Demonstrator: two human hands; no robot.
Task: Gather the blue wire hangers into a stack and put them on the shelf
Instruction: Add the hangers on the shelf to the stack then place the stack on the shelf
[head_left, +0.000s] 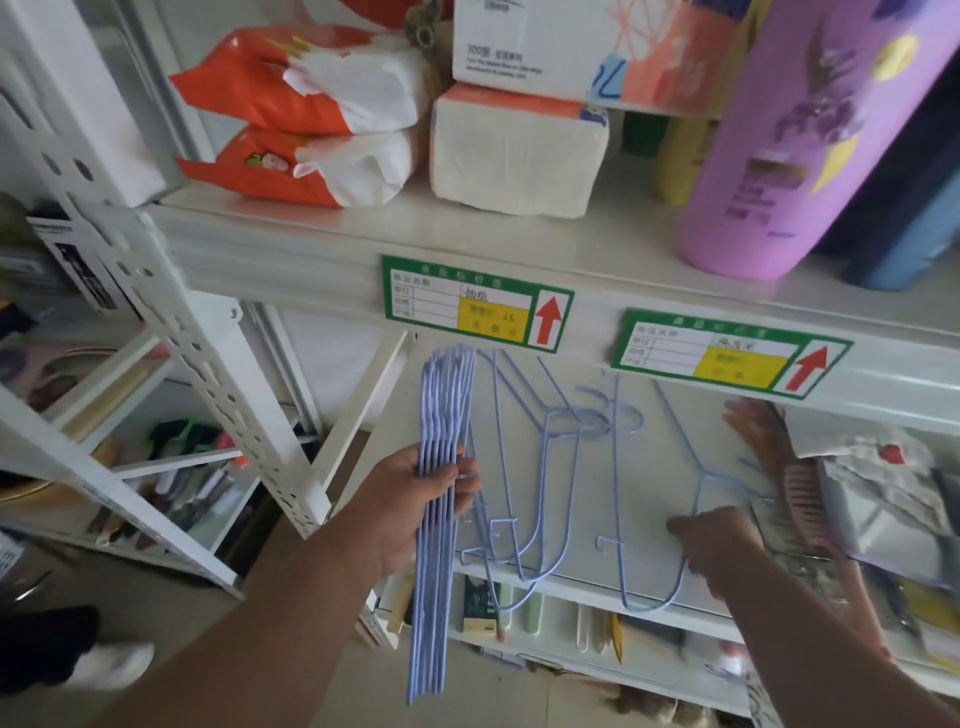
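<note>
The fingers (464, 480) of the left hand (415, 512) are wrapped tight around a bundle of blue wire hangers (441, 499), gripping it near the middle so that the wires stand almost upright, edge on to the camera, with their tops just below the upper shelf edge and their lower ends hanging down past the wrist. The fingers of the right hand (719, 545) are curled down onto a loose hanger (691, 514) lying flat on the shelf (587, 493); whether they have actually pinched its wire I cannot tell.

The white metal rack (218, 374) fills most of the view, its slotted post running down the left. On the upper shelf board stands a tall purple bottle (779, 140) at the right, a white pack of tissues (519, 156) in the middle, and two orange and white bags (322, 119) stacked one on the other at the left. Two green price labels (475, 304) with red arrows are fixed to the front edge of that board.

On the lower shelf, several more blue hangers (561, 467) lie spread out flat, overlapping, their curved ends sticking out over the front edge. They sit between the two hands. A pink comb (808, 506) lies just right of the right hand, beside some crinkled clear packets (893, 488)
</note>
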